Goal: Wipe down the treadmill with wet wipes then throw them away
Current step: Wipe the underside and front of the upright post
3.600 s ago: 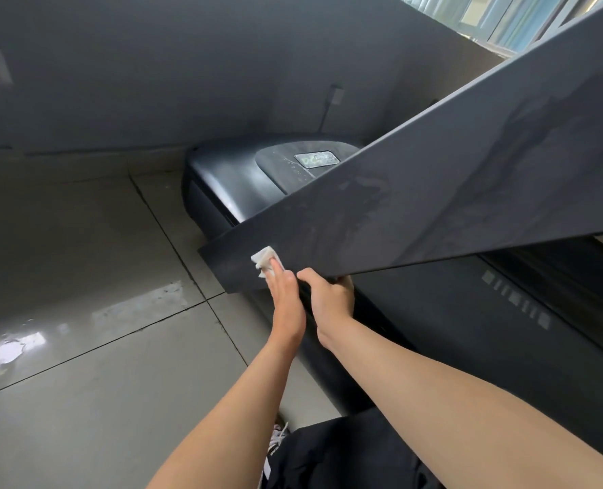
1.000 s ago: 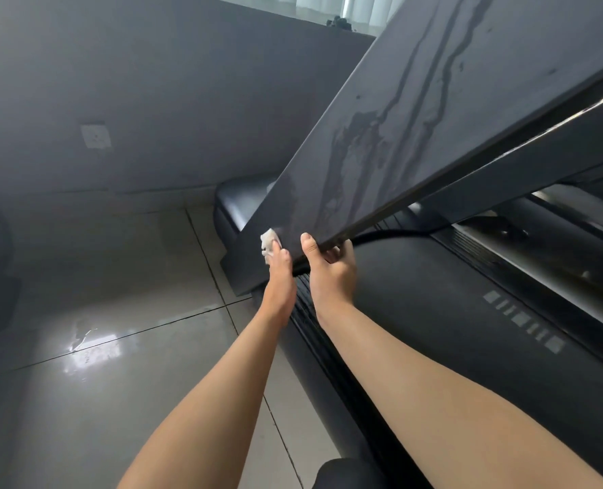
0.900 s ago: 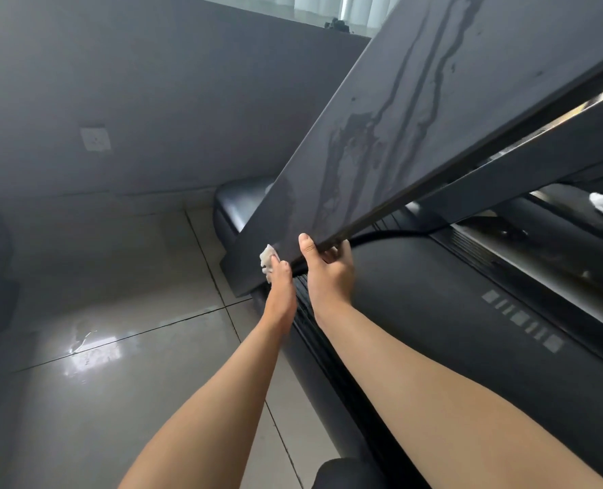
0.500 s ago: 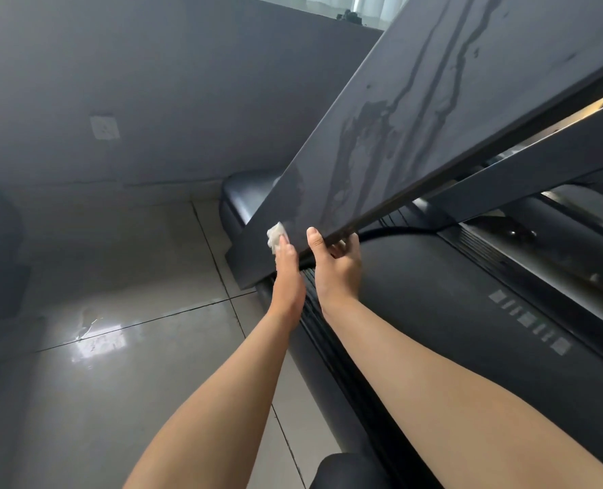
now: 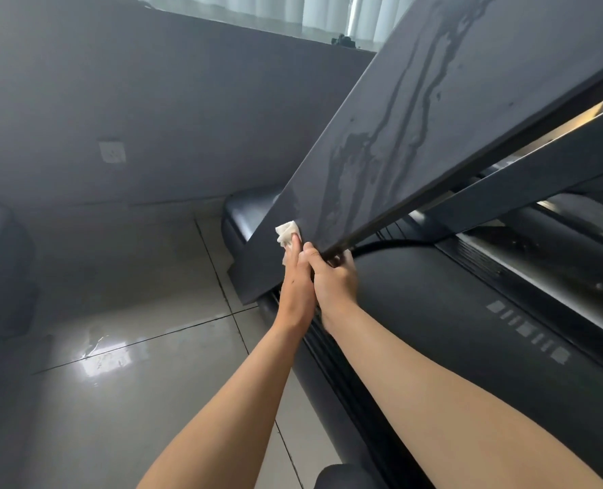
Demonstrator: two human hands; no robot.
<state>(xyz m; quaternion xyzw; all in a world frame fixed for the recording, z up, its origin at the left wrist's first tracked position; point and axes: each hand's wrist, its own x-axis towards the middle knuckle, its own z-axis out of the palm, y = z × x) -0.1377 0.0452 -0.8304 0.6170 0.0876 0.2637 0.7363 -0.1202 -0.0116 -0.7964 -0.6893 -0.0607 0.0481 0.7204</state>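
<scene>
Pressing a crumpled white wet wipe [image 5: 286, 231] against the streaked dark grey treadmill panel [image 5: 451, 111], the left hand [image 5: 294, 289] lies flat. Beside it, the right hand [image 5: 336, 282] grips the panel's edge.

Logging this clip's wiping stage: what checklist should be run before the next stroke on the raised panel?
1. Wet wipe touching the raised panel: ok, the left hand presses it against the face with straight fingers.
2. Panel steadied: ok, the right hand grips its lower edge.
3. Face wiped dry: not ok, wet streaks run down it above the wipe.
4. Wipe clean enough to go on: cannot tell, it is bunched and mostly hidden.
5. Bin within reach: cannot tell, none in view.
</scene>
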